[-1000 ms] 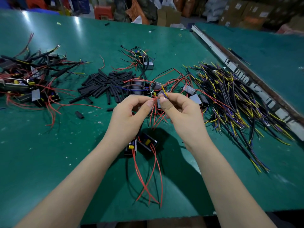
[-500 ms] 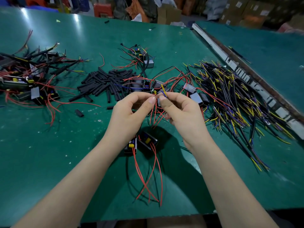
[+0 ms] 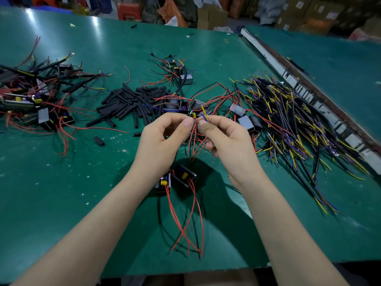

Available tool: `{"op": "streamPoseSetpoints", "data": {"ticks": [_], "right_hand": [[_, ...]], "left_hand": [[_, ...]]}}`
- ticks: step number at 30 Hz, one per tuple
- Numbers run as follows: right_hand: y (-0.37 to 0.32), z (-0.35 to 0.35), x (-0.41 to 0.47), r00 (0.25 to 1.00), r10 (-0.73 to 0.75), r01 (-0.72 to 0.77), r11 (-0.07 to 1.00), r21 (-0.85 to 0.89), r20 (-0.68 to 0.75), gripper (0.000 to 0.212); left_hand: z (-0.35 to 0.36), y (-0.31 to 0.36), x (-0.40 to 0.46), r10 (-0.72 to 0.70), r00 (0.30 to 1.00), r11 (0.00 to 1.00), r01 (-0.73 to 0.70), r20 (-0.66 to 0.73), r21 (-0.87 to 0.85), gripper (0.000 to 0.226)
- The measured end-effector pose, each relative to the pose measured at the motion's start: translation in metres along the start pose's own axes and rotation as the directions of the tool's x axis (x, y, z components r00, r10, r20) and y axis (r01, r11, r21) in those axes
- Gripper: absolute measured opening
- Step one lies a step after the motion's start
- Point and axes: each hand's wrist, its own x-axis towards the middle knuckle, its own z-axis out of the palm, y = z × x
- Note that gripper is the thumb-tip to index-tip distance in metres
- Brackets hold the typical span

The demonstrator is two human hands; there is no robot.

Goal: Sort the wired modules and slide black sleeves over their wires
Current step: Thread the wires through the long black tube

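Red wires [image 3: 193,139] hang from the pinch at frame centre: your left hand [image 3: 162,141] and right hand [image 3: 224,139] each nip the leads between thumb and forefinger, other fingers curled. You look to be gathering wires, no sleeve on yet. Next, fetch one from the black sleeves [image 3: 132,102] at upper centre-left.
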Motion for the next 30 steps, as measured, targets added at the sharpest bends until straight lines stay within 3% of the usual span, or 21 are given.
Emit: {"op": "streamPoseSetpoints", "data": {"ticks": [13, 19, 21, 23, 26, 30], "right_hand": [[0.001, 0.001, -0.001, 1.0, -0.016, 0.016, 0.999, -0.027, 0.012, 0.012], [-0.002, -0.004, 0.003, 0.985, 0.172, -0.173, 0.983, 0.055, 0.02, 0.021], [-0.001, -0.008, 0.005, 0.968, 0.237, -0.244, 0.966, 0.091, 0.08, 0.026], [0.0, -0.012, 0.007, 0.957, 0.262, -0.271, 0.961, 0.063, 0.124, 0.031], [0.003, -0.018, 0.009, 0.957, 0.263, -0.26, 0.965, -0.038, 0.123, 0.027], [0.007, -0.025, 0.009, 0.955, 0.268, -0.244, 0.954, -0.174, 0.131, 0.017]], "left_hand": [[-0.001, 0.002, 0.0, -0.024, 1.0, 1.0, 0.023, -0.02, -0.019, 0.014], [0.001, 0.0, -0.002, -0.042, 0.999, 0.998, 0.043, 0.026, -0.047, 0.016], [0.0, -0.002, -0.003, 0.031, 0.999, 0.999, -0.032, 0.03, 0.039, 0.014], [-0.004, -0.002, -0.002, 0.203, 0.977, 0.951, -0.213, 0.067, 0.223, 0.008], [-0.008, -0.006, 0.0, 0.435, 0.876, 0.761, -0.482, 0.21, 0.435, 0.008], [-0.014, -0.012, 0.002, 0.468, 0.781, 0.572, -0.624, 0.414, 0.532, 0.008]]}}
